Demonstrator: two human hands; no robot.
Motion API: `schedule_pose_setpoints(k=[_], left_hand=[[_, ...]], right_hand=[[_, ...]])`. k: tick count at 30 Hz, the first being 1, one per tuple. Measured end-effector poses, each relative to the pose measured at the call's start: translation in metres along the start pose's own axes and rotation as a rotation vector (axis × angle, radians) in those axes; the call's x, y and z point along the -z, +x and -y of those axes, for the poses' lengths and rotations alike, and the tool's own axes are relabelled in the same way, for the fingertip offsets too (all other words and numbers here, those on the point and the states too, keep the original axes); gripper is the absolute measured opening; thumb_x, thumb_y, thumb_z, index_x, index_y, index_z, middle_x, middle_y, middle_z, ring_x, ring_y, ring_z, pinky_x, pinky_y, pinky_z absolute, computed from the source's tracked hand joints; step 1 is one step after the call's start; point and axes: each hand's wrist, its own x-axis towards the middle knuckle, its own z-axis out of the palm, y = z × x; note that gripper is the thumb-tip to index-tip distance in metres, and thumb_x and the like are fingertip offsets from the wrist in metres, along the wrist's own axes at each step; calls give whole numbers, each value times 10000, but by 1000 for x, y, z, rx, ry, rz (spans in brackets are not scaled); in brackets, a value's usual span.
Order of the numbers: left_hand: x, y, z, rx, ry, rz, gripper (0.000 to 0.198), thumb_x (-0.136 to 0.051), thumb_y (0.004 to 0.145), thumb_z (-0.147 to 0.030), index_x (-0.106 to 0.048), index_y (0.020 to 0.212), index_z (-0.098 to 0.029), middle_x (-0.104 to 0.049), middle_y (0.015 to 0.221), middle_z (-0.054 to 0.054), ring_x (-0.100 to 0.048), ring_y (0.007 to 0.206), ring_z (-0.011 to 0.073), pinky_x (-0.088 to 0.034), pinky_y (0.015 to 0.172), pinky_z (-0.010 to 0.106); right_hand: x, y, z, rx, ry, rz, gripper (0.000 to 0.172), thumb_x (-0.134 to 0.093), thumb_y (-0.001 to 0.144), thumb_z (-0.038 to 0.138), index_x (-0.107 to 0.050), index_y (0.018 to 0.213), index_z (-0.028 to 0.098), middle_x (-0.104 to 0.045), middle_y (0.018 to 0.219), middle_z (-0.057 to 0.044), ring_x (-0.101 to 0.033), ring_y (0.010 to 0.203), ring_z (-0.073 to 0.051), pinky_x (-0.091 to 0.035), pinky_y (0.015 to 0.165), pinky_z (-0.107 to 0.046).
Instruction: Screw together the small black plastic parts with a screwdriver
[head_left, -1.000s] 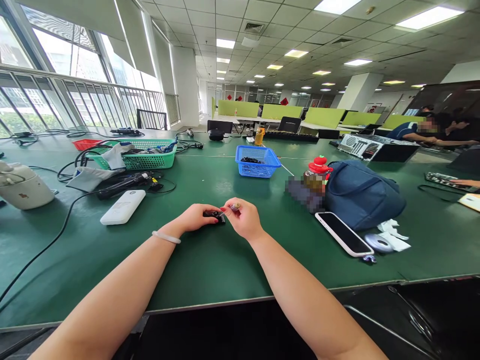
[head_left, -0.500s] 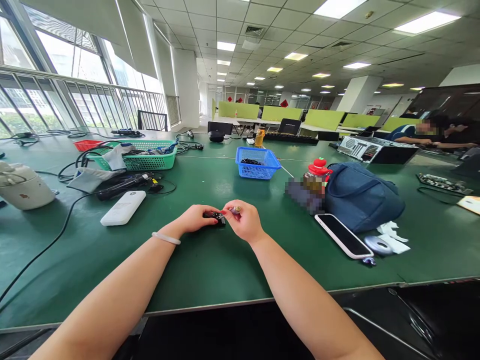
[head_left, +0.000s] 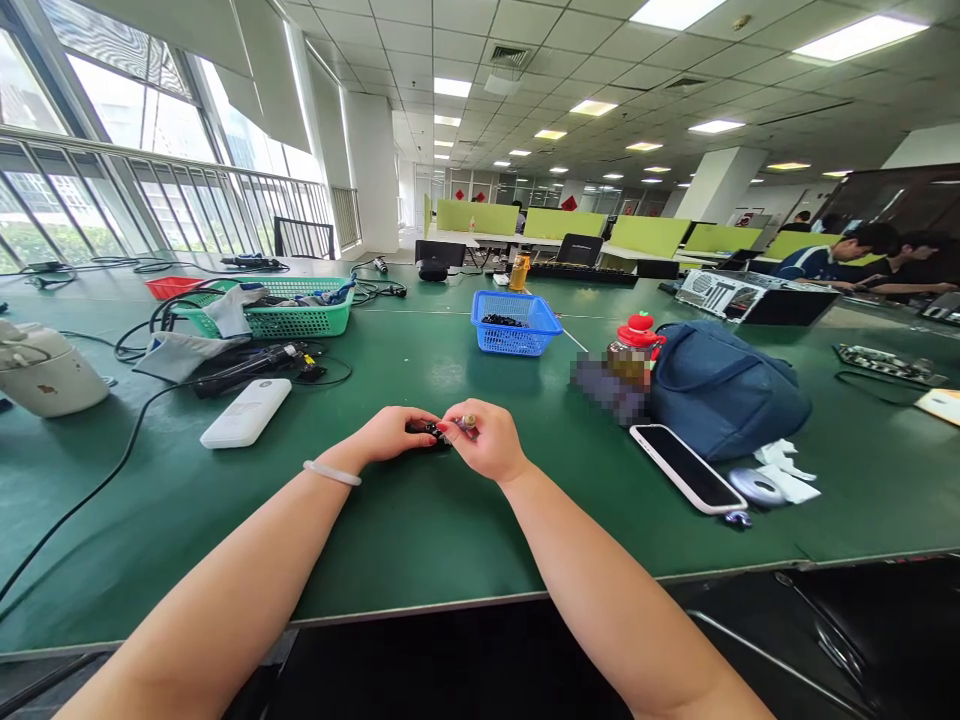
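Low over the green table (head_left: pixel 420 540), my left hand (head_left: pixel 390 434) has its fingers closed around a small black part (head_left: pixel 429 434), mostly covered by the fingers, so its kind cannot be made out. A pale band circles the left wrist. My right hand (head_left: pixel 489 442) pinches a short, slim pen-shaped tool (head_left: pixel 467 422) with a rounded, brass-coloured end. The tool's other end meets the black part, between the fingertips of both hands, where its tip is hidden. Beyond the hands stands a blue plastic basket (head_left: pixel 516 342) with small black pieces in it.
On the left are a white power bank (head_left: pixel 246 414), a green basket (head_left: pixel 300 322) and loose cables. To the right lie a phone (head_left: pixel 688 468), a navy bag (head_left: pixel 731 390), a red-lidded bottle (head_left: pixel 636 335) and a tape roll (head_left: pixel 757 488). People sit far right, beyond a computer case (head_left: pixel 757 297).
My right fingers have shifted slightly left and the tool has turned a little in them. My left hand stays on the black part. Far right, the people have changed posture.
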Motion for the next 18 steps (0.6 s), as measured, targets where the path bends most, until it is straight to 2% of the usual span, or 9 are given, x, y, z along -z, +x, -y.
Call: schedule_pose_setpoints(k=[5,18], left_hand=[[0,0,1,-8,-9,7,510,-664,731,-502,-716,1147,-212,-756,1031,32,-673,952,260,-505,860,322],[0,-1,-1,-26,27,12,455,-661,749,-497,-729,1102,-219,-757,1004,22,-666,917,246,-503,850,313]], right_hand=[[2,0,1,-12,7,-36,314,-514,926,435,-670,762,217,-636,687,-19,-515,559,-127,-440,612,-254],[1,0,2,7,7,-26,308,-527,922,435,-685,768,220,-620,673,-10,-514,560,-122,-431,606,-249]])
